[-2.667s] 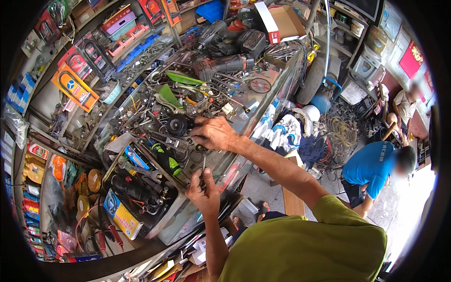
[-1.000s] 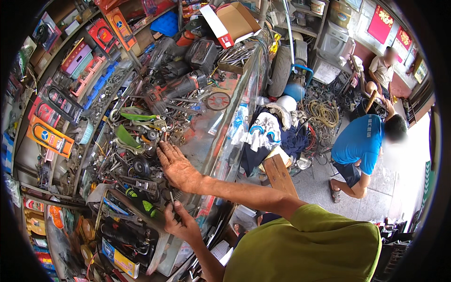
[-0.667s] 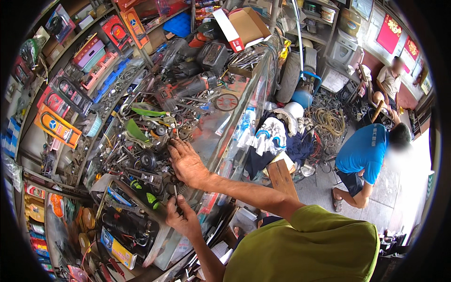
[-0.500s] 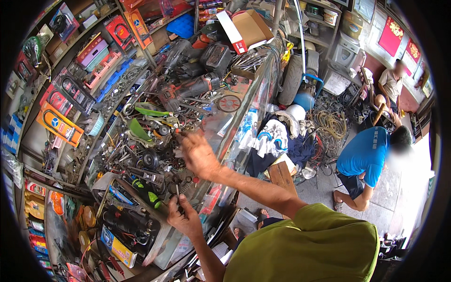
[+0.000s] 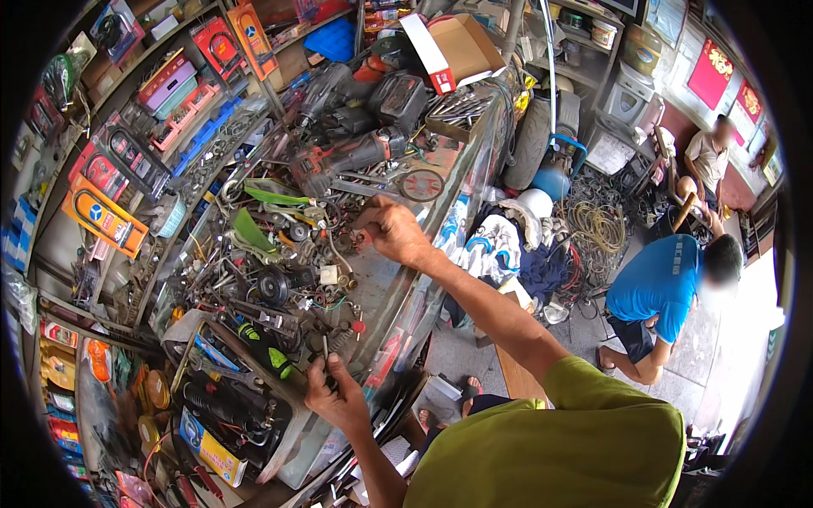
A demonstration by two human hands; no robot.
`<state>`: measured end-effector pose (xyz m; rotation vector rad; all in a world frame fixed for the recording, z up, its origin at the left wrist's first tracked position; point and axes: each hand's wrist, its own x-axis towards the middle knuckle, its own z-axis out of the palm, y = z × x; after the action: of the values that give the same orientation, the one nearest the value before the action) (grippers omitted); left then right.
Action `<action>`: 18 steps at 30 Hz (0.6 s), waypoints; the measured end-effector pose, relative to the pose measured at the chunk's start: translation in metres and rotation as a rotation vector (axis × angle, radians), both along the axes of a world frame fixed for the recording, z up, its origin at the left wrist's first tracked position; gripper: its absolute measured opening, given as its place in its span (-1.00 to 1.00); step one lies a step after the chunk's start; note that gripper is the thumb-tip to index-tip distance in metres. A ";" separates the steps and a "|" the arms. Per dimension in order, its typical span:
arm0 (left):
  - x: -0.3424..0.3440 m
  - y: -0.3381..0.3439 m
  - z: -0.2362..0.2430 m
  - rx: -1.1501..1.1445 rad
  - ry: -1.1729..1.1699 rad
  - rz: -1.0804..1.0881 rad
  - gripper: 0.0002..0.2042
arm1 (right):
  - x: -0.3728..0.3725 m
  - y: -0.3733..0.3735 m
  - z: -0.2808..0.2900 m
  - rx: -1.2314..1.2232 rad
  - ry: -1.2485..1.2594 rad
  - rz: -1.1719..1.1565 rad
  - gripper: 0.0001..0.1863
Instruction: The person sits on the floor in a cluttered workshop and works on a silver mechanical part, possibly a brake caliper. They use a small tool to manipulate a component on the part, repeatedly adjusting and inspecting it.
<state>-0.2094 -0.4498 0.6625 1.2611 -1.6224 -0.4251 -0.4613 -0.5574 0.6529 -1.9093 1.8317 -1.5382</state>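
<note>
The left hand (image 5: 336, 396) is closed around a thin metal tool (image 5: 325, 349) at the near edge of the glass counter (image 5: 385, 284) — its tip points up toward the green-handled screwdriver (image 5: 264, 349). Farther right, the right hand (image 5: 396, 233) reaches over the scattered parts, fingers curled down — whether it grips anything cannot be told.

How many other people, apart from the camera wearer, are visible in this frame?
2. A person in a blue shirt crouches on the floor at right; a second person sits further back by the red wall. Others may be hidden beyond the frame's dark rim.
</note>
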 end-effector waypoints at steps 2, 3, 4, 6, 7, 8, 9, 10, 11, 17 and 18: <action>0.001 -0.001 -0.002 -0.001 -0.031 0.012 -0.82 | -0.007 -0.004 -0.002 0.039 -0.172 0.033 -0.75; 0.002 -0.002 -0.003 -0.011 -0.036 0.014 -0.82 | -0.005 -0.004 0.001 0.014 -0.173 0.039 -0.77; 0.002 -0.002 -0.004 -0.020 -0.041 0.016 -0.82 | -0.003 -0.002 0.003 0.042 -0.141 0.072 -0.76; 0.004 -0.001 -0.007 0.021 -0.030 0.021 -0.81 | 0.001 0.004 0.012 0.095 -0.075 0.137 -0.75; 0.005 -0.001 -0.008 0.041 -0.024 0.023 -0.81 | 0.002 0.005 0.014 0.100 -0.014 0.123 -0.75; 0.003 -0.001 -0.006 0.038 -0.025 0.024 -0.81 | 0.003 0.006 0.014 0.105 0.047 0.110 -0.74; 0.001 -0.001 -0.001 0.034 -0.025 0.025 -0.80 | 0.005 0.007 0.015 0.109 0.109 0.098 -0.74; -0.001 -0.001 0.003 0.030 -0.026 0.027 -0.80 | 0.006 0.008 0.017 0.101 0.131 0.093 -0.74; -0.002 -0.001 0.003 0.043 -0.029 0.035 -0.80 | 0.007 0.009 0.019 0.093 0.153 0.090 -0.74; 0.000 -0.002 -0.004 0.008 -0.068 0.054 -0.82 | 0.003 0.010 0.021 0.164 -0.050 0.096 -0.82; -0.001 -0.003 -0.005 -0.039 -0.053 0.045 -0.82 | 0.002 0.009 0.020 0.154 -0.045 0.113 -0.80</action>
<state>-0.2105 -0.4533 0.6571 1.2867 -1.6358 -0.3323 -0.4597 -0.5486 0.6727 -1.8586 1.7372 -1.3520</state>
